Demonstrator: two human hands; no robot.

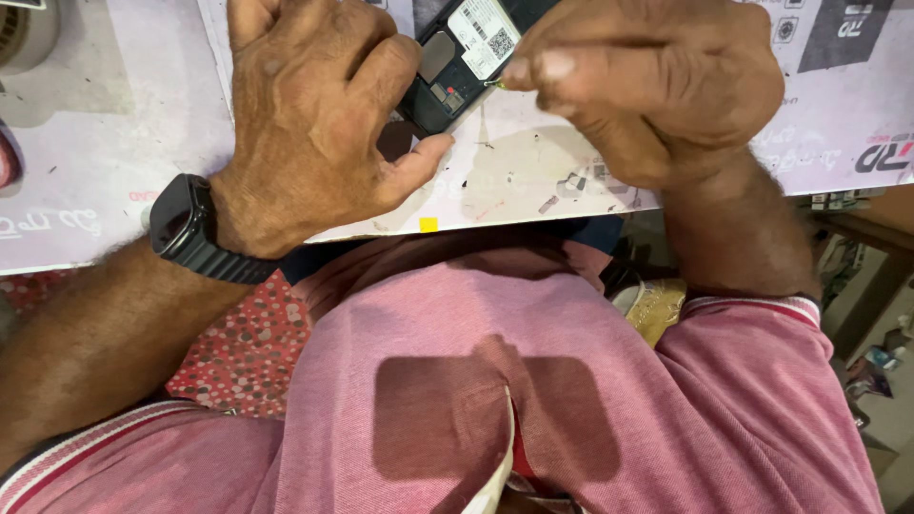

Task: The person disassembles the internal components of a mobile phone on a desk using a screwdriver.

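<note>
My left hand wraps around the lower end of a black opened phone lying on the pale worktable. The phone shows its inside, with a white label and dark parts. My right hand is closed, pinching a thin small tool whose tip touches the phone's right edge. I wear a black watch on my left wrist. The phone's upper part is cut off by the frame's top edge.
The table's near edge runs just in front of my pink shirt. A small yellow square sits at that edge. Tiny scraps lie beside my right hand. Red dotted cloth and clutter lie lower down.
</note>
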